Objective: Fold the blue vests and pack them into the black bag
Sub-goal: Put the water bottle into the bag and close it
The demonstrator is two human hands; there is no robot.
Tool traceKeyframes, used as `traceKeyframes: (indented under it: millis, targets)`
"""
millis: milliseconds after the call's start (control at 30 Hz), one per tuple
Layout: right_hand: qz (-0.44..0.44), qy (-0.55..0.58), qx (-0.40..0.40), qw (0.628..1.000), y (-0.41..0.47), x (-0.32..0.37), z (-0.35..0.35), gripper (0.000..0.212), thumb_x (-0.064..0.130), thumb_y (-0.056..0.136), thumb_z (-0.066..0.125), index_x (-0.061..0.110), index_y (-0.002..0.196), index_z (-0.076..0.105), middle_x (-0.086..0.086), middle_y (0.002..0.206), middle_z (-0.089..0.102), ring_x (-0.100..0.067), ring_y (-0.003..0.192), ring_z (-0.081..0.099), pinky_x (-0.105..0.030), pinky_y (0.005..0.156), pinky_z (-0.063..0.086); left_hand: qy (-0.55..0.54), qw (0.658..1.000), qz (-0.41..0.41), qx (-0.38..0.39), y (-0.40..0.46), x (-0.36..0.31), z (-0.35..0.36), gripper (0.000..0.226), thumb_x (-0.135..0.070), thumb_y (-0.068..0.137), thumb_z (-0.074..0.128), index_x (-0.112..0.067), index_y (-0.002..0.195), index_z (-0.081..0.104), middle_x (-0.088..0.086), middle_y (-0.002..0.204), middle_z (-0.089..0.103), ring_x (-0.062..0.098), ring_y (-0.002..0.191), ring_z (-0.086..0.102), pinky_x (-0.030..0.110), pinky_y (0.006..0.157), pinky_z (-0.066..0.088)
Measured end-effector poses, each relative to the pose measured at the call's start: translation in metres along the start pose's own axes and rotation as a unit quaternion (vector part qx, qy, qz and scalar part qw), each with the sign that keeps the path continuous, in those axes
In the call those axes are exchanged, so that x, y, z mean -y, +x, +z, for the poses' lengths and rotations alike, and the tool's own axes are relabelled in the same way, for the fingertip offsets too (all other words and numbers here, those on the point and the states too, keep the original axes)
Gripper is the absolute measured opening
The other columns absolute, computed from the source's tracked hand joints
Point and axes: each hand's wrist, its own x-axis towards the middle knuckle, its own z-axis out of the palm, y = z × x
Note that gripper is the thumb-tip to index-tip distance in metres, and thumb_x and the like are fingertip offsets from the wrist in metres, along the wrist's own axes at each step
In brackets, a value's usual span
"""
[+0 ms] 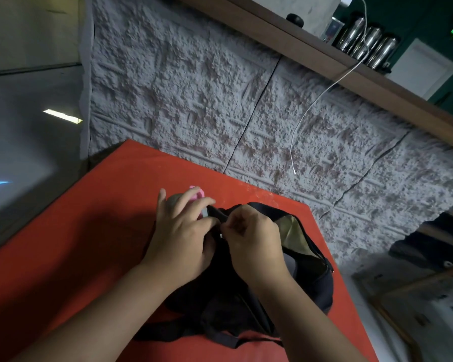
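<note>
I had the black bag (293, 273) lying on the red worktop (84, 246), close to the edge nearest me, so that both hands could work its mouth from above. My left hand (179, 239) rested on the bag's upper left side with its fingers (194, 205) laid across the black strap or flap there; they looked loosely curled over the fabric, I judged to hold the bag steady and keep the opening from shifting. My right hand (251, 239), just right of it over the middle of the bag, had its fingers curled in and pinched on something small at the opening, most likely a zip pull, though it was too dark to be sure. The olive lining (296, 233) showed on the bag's far right side, so that part was open. No blue vests were in view; I could not tell whether any were already inside. Beyond the bag, half hidden behind my left hand, sat a pink object (197, 192) I could not identify. The bag's straps (220, 335) trailed toward me on the worktop.
</note>
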Motion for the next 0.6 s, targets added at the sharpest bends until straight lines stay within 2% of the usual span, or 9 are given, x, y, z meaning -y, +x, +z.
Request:
traceKeyframes:
  millis: [100,233,333,400,500,567,600]
  targets:
    - [-0.002,-0.052,0.001,0.999,-0.001,0.000,0.001,0.012,0.019,0.087,0.064,0.026,0.078,0.059,0.006,0.071,0.067,-0.015,0.069,0.062,-0.038,0.065,0.052,0.044,0.999,-0.012,-0.020,-0.001,0.003,0.002,0.014,-0.019,0.071,0.078,-0.024,0.083,0.074,-0.006,0.128,0.059,0.024,0.142,0.038,0.073,0.112,0.014]
    - [0.032,-0.104,-0.014,0.994,0.003,-0.014,-0.006,0.016,0.019,0.086,0.059,0.026,0.073,0.053,0.004,0.069,0.064,-0.021,0.069,0.059,-0.035,0.060,0.046,0.061,0.994,-0.077,-0.045,0.003,0.006,-0.004,0.011,-0.020,0.067,0.073,-0.027,0.075,0.069,-0.006,0.124,0.060,0.020,0.140,0.041,0.073,0.113,0.014]
    - [0.070,-0.116,-0.027,0.990,0.006,-0.033,-0.018,0.024,0.023,0.084,0.066,0.029,0.067,0.051,0.010,0.063,0.057,-0.016,0.064,0.054,-0.029,0.057,0.038,0.076,0.990,-0.110,-0.042,0.005,0.009,-0.004,0.010,-0.021,0.066,0.070,-0.026,0.074,0.067,-0.004,0.126,0.059,0.022,0.140,0.041,0.073,0.113,0.014]
    - [0.082,-0.117,-0.035,0.989,0.004,-0.044,-0.027,0.019,0.025,0.083,0.071,0.029,0.070,0.057,0.013,0.063,0.056,-0.006,0.059,0.049,-0.018,0.050,0.033,0.071,0.990,-0.116,-0.038,0.007,0.006,-0.005,0.015,-0.019,0.064,0.070,-0.024,0.078,0.068,0.000,0.128,0.057,0.026,0.139,0.041,0.074,0.113,0.013]
    - [0.076,-0.103,-0.035,0.991,-0.001,-0.054,-0.035,0.013,0.024,0.083,0.072,0.027,0.075,0.063,0.014,0.067,0.058,0.001,0.060,0.051,-0.011,0.049,0.033,0.044,0.997,-0.053,-0.043,0.010,-0.017,-0.003,0.030,-0.011,0.062,0.064,-0.018,0.090,0.070,0.006,0.130,0.058,0.031,0.138,0.043,0.073,0.113,0.016]
    - [0.060,-0.081,-0.040,0.994,-0.006,-0.056,-0.036,0.012,0.022,0.083,0.072,0.026,0.076,0.064,0.012,0.068,0.063,-0.002,0.064,0.057,-0.014,0.052,0.038,0.017,0.999,0.025,-0.038,0.009,-0.039,0.004,0.040,-0.010,0.067,0.052,-0.013,0.102,0.071,0.009,0.132,0.059,0.033,0.138,0.044,0.065,0.117,0.019]
    - [0.051,-0.070,-0.041,0.995,-0.008,-0.057,-0.036,0.012,0.021,0.083,0.071,0.026,0.076,0.064,0.010,0.068,0.066,-0.005,0.065,0.059,-0.020,0.055,0.043,0.011,0.998,0.057,-0.026,0.008,-0.048,0.010,0.044,-0.011,0.070,0.048,-0.011,0.107,0.071,0.010,0.131,0.060,0.032,0.136,0.046,0.060,0.120,0.020]
